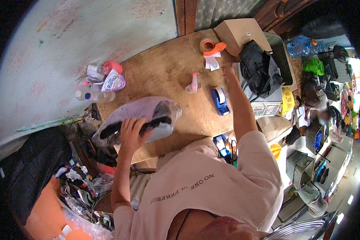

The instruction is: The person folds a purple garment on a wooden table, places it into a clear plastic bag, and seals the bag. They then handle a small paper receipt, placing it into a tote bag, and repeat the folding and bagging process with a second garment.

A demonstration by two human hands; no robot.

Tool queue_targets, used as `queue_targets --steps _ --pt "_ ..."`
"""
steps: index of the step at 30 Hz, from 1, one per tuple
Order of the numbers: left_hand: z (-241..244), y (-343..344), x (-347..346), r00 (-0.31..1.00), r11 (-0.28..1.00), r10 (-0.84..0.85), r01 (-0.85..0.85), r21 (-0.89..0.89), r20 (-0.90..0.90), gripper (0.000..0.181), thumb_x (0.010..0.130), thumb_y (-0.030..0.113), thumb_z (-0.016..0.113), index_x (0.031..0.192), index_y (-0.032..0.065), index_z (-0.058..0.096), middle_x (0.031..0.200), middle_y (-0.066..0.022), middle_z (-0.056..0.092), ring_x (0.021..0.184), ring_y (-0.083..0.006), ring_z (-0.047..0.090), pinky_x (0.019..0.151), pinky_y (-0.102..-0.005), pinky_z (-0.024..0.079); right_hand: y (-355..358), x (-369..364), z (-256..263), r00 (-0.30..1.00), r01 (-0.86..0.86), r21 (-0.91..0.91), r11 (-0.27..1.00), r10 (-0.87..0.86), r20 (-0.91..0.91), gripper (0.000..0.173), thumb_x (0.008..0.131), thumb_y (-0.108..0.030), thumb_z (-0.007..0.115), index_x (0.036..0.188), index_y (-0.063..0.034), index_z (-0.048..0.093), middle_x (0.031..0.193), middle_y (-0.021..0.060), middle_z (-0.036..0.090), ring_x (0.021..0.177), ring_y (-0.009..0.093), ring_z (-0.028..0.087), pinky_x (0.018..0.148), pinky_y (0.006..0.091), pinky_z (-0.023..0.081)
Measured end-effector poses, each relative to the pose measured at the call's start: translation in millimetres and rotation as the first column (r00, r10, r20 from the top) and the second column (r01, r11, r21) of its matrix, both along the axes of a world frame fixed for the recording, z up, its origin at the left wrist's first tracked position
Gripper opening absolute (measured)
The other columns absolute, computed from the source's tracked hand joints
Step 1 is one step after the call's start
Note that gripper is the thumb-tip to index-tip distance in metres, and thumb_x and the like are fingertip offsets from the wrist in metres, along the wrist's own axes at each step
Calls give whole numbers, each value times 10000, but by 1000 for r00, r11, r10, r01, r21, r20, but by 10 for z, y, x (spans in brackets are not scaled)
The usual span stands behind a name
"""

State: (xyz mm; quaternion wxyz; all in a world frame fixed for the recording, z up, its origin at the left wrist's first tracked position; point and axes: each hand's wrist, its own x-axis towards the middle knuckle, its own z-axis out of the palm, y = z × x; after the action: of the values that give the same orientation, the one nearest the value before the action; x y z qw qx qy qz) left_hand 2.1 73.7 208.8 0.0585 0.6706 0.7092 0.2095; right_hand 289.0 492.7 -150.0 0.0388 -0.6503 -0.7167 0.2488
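My left hand (pixel 133 133) grips a clear plastic bag (pixel 175 109) at the near left of the wooden table (pixel 168 72). Pale purple and black material shows through the plastic, and my fingers lie across the black part. My right hand (pixel 226 73) reaches to the far right, beside white paper slips (pixel 212 61) and a black bag (pixel 259 67). Its fingers are small and unclear, so I cannot tell whether they hold anything. A blue tape dispenser (pixel 220 101) rests left of my right forearm. Near the table's middle is a pink-and-clear plastic item (pixel 194 84).
An orange tape gun (pixel 214 49) lies by a cardboard box (pixel 241 34). Under the black bag is a digital scale (pixel 265 108). Bottles and packets (pixel 100 81) crowd the wall side. Discarded plastic (pixel 84 195) fills the floor at left. Another person (pixel 315 96) is at right.
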Motion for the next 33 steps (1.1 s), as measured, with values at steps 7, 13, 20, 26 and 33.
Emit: queue_targets --steps 7,13,20,26,33 --pt "114 -164 150 995 990 95 -97 -98 -23 437 738 319 696 1094 98 572 1013 -116 471 922 -316 472 808 -446 403 166 -336 -167 993 70 -134 989 -82 -89 473 762 -395 607 1024 -1 604 974 149 631 870 269 615 719 366 489" --pt "223 -56 265 970 969 236 -239 -68 -48 487 770 415 647 1113 80 565 1035 -115 486 971 -333 470 873 -467 385 419 -408 -113 478 266 -700 662 -722 -501 453 738 -396 643 997 -25 618 928 150 627 861 229 622 706 332 508" --pt "213 32 274 958 959 269 -276 -68 -94 426 820 421 583 1076 81 595 1029 -113 484 997 -326 460 906 -481 358 531 -368 -397 917 342 -89 936 -353 -185 275 667 -169 707 895 -25 653 837 129 661 744 235 650 681 329 516" --pt "236 -17 339 949 945 305 -312 -97 -87 376 812 366 594 1080 102 605 1019 -103 484 982 -321 461 922 -487 353 591 -681 -247 774 588 -2 809 -563 -289 301 676 -246 712 859 -15 652 863 153 654 813 285 643 719 375 513" --pt "275 22 398 940 937 326 -336 -100 -103 365 819 351 587 1091 108 607 997 -98 484 947 -312 466 921 -485 359 742 -813 -132 878 476 -57 878 -478 -34 345 736 -279 669 952 -26 577 998 159 593 929 331 589 797 402 501"
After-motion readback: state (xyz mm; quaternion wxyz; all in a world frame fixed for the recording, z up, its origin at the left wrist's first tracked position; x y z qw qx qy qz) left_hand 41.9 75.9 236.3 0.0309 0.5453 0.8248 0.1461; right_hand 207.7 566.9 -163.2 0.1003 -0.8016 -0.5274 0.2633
